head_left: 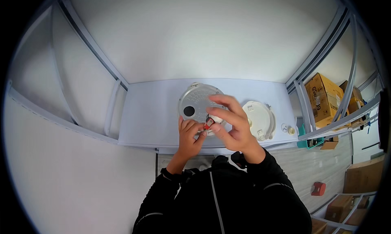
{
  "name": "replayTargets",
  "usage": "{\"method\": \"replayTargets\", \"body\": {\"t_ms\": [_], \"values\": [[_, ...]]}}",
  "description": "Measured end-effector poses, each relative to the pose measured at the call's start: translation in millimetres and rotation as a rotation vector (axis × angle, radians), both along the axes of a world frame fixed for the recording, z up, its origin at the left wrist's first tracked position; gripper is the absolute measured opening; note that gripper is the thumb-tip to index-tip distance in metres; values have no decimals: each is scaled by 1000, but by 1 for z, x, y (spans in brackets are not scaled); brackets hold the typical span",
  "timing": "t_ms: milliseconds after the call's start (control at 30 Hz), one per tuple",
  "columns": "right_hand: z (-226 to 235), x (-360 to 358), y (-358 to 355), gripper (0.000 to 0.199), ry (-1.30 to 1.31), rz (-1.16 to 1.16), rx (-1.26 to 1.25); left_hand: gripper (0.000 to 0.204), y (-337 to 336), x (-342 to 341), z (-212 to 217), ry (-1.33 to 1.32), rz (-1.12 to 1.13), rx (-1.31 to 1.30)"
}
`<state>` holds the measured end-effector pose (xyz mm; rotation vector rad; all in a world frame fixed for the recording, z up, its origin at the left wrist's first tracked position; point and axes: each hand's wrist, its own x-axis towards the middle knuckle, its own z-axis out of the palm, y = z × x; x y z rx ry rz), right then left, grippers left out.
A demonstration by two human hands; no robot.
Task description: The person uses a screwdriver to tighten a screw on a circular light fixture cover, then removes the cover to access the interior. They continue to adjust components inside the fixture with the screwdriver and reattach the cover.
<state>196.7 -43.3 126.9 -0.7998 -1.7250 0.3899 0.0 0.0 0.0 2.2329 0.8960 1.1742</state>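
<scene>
Over the near edge of a round, light-grey disc-shaped unit with a dark round spot, my two hands meet at a small red-and-white piece. My right hand grips its white part between thumb and bent fingers. The fingers of my left hand are drawn together at the red end, with the thumb below. Its exact kind is too small to tell, and the fingers partly cover it. To the right of my right hand lies a white round housing with small fittings on its rim.
The pale table has a raised frame on both sides. Two small round parts, one of them a yellowish-white piece, lie near its right end. Beyond it are cardboard boxes, a teal bin and a red stool.
</scene>
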Motion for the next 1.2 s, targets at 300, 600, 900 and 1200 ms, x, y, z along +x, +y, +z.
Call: {"method": "replayTargets", "body": {"t_ms": [300, 600, 900, 1200], "values": [[4, -13, 0, 35, 210, -12, -97, 19, 1, 0, 2, -16, -9, -16], [8, -9, 0, 33, 56, -48, -48, 17, 1, -1, 10, -8, -18, -66], [3, -9, -2, 33, -35, -159, 90, 16, 5, -4, 2, 36, -49, -46], [7, -3, 7, 36, -23, -105, 157, 13, 2, -3, 8, 27, -27, -50]]}}
